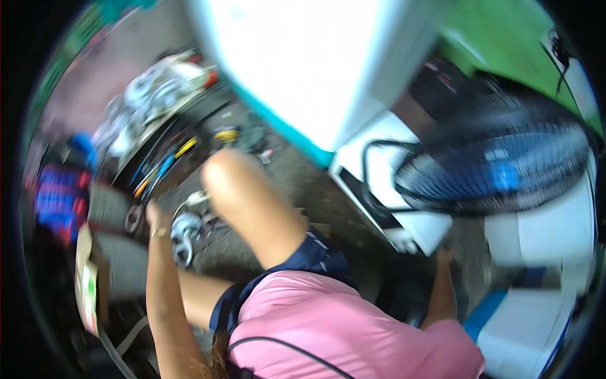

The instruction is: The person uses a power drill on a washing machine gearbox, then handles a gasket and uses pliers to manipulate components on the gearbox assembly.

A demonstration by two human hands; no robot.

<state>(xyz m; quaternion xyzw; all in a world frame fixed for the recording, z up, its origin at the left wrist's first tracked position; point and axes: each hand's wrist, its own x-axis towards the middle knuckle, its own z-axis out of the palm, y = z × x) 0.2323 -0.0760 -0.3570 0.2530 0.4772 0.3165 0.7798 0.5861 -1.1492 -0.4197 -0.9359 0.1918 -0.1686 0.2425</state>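
Observation:
My left hand [158,216], a thin band at its wrist, reaches to the near edge of a dark tool tray [165,161]. Screwdriver-like tools with yellow, blue and orange handles lie in that tray. Blur smears the left fingers, so I cannot tell whether they hold anything. Out to the right, my right hand [445,254] is beside the near corner of a white appliance panel [429,230]. Its fingers are too small and blurred to read. A black fan with a round wire cage [495,170] and blue hub stands over that panel.
A large white cabinet-like body [297,57] with a teal edge rises ahead. Clear plastic bags [158,85] are heaped far left, and an open cardboard box [88,278] sits at near left. White casings [524,328] stand at right. Small parts litter the dark floor.

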